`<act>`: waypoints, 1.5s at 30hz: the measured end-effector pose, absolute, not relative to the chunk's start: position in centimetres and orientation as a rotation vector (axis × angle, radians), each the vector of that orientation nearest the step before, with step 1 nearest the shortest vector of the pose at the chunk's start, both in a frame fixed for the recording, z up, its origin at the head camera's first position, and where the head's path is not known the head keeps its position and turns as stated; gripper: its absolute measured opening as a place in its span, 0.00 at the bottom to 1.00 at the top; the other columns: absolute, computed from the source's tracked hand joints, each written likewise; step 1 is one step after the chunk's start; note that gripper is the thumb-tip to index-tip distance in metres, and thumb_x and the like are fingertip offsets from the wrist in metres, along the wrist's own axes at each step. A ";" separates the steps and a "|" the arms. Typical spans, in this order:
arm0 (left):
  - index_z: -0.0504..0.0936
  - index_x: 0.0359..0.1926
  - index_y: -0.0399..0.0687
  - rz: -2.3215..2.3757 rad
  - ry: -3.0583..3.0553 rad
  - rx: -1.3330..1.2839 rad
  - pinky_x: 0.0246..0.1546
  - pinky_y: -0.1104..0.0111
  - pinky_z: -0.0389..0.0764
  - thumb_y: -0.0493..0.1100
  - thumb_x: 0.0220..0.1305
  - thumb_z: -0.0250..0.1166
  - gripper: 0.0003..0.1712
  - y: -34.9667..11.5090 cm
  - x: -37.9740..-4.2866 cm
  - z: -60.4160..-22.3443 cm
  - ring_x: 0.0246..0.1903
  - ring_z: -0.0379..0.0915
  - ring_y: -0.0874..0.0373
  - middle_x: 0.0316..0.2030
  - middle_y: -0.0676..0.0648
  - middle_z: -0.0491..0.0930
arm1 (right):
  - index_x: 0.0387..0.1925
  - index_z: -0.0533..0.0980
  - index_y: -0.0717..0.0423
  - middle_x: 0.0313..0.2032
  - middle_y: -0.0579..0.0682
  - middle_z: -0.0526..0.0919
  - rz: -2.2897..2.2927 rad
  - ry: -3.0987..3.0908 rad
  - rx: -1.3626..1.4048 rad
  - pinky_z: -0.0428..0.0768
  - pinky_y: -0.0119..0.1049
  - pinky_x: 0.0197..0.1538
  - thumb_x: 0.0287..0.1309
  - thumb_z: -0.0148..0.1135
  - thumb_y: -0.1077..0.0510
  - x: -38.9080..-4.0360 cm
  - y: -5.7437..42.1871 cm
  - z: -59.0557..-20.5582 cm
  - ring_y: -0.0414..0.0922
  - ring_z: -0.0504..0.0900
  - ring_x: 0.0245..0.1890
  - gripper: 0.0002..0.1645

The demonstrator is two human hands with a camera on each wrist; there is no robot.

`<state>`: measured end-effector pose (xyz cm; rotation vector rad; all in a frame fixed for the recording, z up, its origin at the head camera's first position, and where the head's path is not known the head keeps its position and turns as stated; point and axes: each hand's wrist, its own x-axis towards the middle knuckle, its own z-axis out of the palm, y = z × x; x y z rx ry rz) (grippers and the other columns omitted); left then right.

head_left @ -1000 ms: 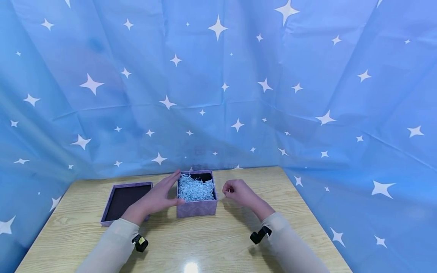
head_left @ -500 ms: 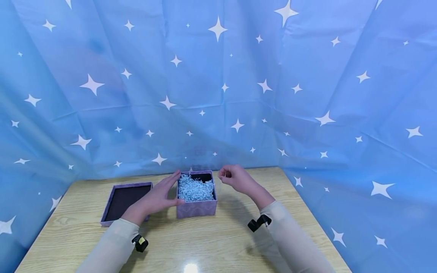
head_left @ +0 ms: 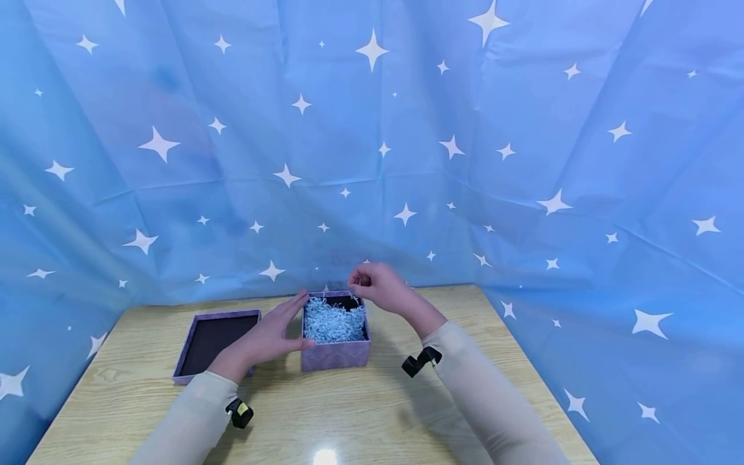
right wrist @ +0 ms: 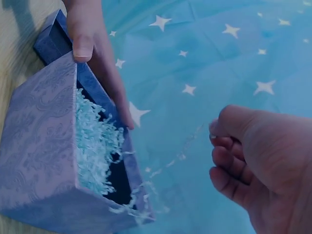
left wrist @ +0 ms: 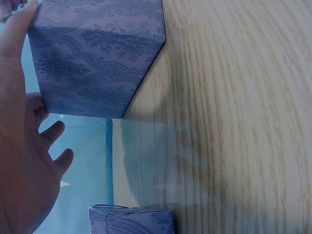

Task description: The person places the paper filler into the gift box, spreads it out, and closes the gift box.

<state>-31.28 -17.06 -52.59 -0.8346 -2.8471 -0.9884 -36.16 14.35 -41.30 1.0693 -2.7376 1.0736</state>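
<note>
A purple patterned gift box (head_left: 334, 358) stands on the table, filled with pale blue crinkle paper (head_left: 331, 323); a dark gap shows at its back right. My left hand (head_left: 264, 336) holds the box's left side, thumb at the near corner and fingertips at the far one. In the left wrist view its lower fingers (left wrist: 55, 132) stand off the box. Above the far right rim, my right hand (head_left: 380, 289) pinches a thin strand of crinkle paper (right wrist: 183, 156), which trails down to a loose bunch at the box's corner.
The box lid (head_left: 217, 342) lies upturned to the left, its dark inside facing up, partly behind the left forearm. Beneath everything is a wooden table (head_left: 349, 413). A blue star-printed curtain (head_left: 372, 161) hangs along the table's back and sides.
My right hand has risen and moved left from beside the box to above its far right corner. The left hand and the box stay in place.
</note>
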 end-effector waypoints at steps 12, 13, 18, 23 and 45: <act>0.48 0.92 0.57 -0.999 -2.849 -0.840 0.78 0.29 0.55 0.73 0.69 0.72 0.65 -16.9 -31.4 -52.5 0.86 0.44 0.34 0.90 0.53 0.40 | 0.46 0.88 0.61 0.36 0.55 0.89 1.172 -2.822 1.125 0.81 0.34 0.38 0.78 0.67 0.64 -37.7 12.4 -45.9 0.37 0.78 0.28 0.06; 0.47 0.92 0.57 -0.999 -2.850 -0.838 0.78 0.30 0.55 0.73 0.69 0.72 0.65 -16.9 -31.4 -52.5 0.86 0.44 0.34 0.90 0.53 0.40 | 0.46 0.88 0.62 0.37 0.54 0.89 1.133 -2.837 1.135 0.82 0.35 0.39 0.78 0.67 0.64 -37.7 12.3 -46.2 0.37 0.79 0.29 0.06; 0.47 0.92 0.57 -1.006 -2.855 -0.830 0.79 0.30 0.55 0.73 0.68 0.72 0.66 -17.0 -31.4 -52.4 0.86 0.44 0.34 0.90 0.53 0.40 | 0.49 0.88 0.58 0.40 0.46 0.87 0.865 -2.874 1.187 0.85 0.36 0.43 0.79 0.68 0.62 -37.4 12.0 -46.9 0.38 0.83 0.35 0.06; 0.47 0.92 0.58 -1.015 -2.856 -0.830 0.78 0.28 0.55 0.74 0.68 0.72 0.66 -16.9 -31.4 -52.3 0.86 0.44 0.33 0.90 0.54 0.40 | 0.57 0.86 0.60 0.49 0.55 0.87 0.817 -2.817 1.232 0.87 0.39 0.49 0.77 0.70 0.62 -37.1 12.2 -46.5 0.44 0.87 0.44 0.12; 0.46 0.92 0.61 -1.033 -2.855 -0.853 0.77 0.28 0.57 0.73 0.70 0.71 0.64 -17.4 -31.6 -52.7 0.86 0.43 0.36 0.90 0.53 0.40 | 0.83 0.70 0.44 0.82 0.50 0.69 0.165 -3.278 1.132 0.75 0.45 0.76 0.76 0.73 0.52 -36.8 6.5 -47.8 0.50 0.67 0.81 0.40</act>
